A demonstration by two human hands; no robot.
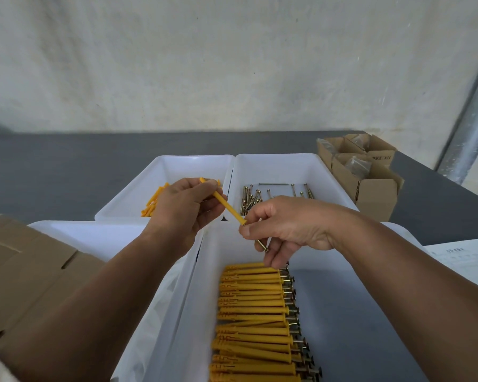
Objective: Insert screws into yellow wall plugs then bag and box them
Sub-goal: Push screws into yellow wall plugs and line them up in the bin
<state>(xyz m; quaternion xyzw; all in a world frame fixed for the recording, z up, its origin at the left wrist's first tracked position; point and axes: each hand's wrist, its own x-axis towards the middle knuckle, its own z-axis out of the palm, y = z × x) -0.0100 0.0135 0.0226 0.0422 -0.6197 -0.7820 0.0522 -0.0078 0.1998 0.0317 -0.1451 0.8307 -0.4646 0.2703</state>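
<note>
While my view looks down over two bare forearms, I see the left hand [182, 208] curled around a yellow wall plug [228, 208]. It grips the far end, so the plug slants down and to the right. The plug's collar end meets the right hand [284, 224], whose thumb and forefinger pinch a screw [261, 245]. The screw's tip sits at the plug's mouth, and its flat head points down toward the curled lower fingers. I cannot tell whether the tip has entered the plug, because the thumb covers the joint.

Both hands hover above four white tubs set two by two on a grey table [53, 166]. Directly below the right hand, the near right tub [204, 271] holds a neat row of assembled plugs [254, 312]. They lie side by side with their screw heads sticking out to the right. The far left tub [193, 164] holds loose plugs [152, 202], partly hidden behind the left hand. The far right tub [282, 166] holds loose screws [249, 198]. The near left tub [94, 235] lies under the left forearm, and I cannot make out its contents.

Flat cardboard [25, 271] lies at the left edge. Open cardboard boxes [375, 194] with clear bags inside stand at the table's far right corner. A printed sheet [464, 260] lies at the right edge.
</note>
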